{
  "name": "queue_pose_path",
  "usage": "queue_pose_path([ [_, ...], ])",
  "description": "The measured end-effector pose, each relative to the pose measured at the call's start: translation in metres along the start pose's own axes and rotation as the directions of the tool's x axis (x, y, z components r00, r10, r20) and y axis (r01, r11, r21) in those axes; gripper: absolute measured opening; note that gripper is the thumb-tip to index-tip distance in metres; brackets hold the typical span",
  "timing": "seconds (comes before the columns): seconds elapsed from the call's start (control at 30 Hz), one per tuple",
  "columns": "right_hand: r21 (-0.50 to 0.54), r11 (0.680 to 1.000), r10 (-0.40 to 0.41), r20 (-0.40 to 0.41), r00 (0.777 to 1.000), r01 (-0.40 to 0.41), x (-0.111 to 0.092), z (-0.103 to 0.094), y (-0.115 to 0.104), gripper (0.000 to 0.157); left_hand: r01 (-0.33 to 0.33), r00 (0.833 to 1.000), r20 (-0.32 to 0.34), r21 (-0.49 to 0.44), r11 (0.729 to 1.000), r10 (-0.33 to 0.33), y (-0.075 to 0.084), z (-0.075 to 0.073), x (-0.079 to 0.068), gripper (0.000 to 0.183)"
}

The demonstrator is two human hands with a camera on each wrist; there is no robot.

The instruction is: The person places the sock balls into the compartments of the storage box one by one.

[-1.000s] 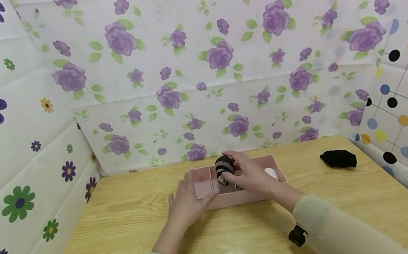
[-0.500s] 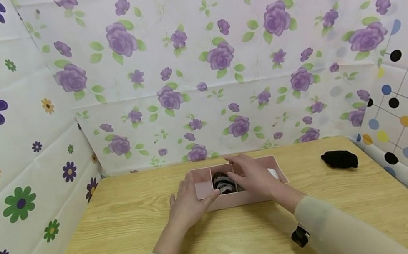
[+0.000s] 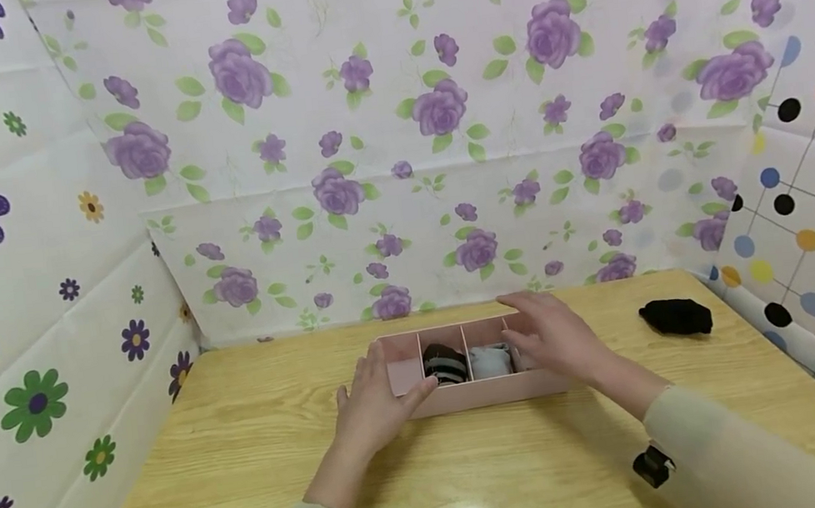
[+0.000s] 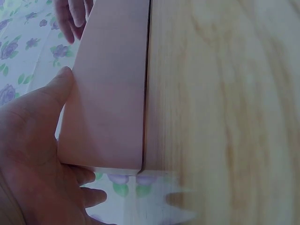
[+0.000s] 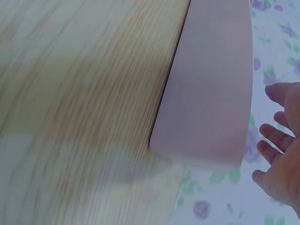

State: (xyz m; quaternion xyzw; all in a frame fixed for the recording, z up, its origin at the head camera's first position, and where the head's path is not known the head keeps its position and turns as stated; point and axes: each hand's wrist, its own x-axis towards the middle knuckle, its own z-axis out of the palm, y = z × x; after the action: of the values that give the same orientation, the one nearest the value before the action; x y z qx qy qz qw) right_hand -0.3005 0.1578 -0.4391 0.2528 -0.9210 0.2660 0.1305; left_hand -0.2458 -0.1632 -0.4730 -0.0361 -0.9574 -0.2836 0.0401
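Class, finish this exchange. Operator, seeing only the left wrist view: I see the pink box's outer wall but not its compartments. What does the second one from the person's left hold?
Observer: A dark bundle with grey stripes, probably rolled socks.
Operator: What sits in the compartment just right of that?
Observer: A light grey cloth bundle.
Operator: Does anything lie on the wooden table outside the pink box?
Observer: Yes, a black cloth bundle lies to the right of the box, apart from it.
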Motion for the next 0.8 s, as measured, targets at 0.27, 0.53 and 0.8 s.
queue_pose_path([
  [0.27,-0.050,0.998,0.026,-0.029,0.999,-0.027,-0.018,-0.022,0.028,0.062,0.004,1.000,0.009,0.004,1.000,-0.004,0.000,-0.002,-0.001,0.124],
  [0.53,-0.108,0.992,0.064,-0.042,0.997,-0.068,-0.033,-0.041,0.055,0.065,0.008,1.000,0.016,-0.004,1.000,-0.008,0.001,-0.002,-0.001,0.124],
  [0.8,-0.129,0.980,0.146,-0.035,0.989,-0.149,-0.048,-0.058,0.084,0.071,0.004,1.000,0.016,-0.010,1.000,-0.004,0.002,0.000,-0.001,0.125],
])
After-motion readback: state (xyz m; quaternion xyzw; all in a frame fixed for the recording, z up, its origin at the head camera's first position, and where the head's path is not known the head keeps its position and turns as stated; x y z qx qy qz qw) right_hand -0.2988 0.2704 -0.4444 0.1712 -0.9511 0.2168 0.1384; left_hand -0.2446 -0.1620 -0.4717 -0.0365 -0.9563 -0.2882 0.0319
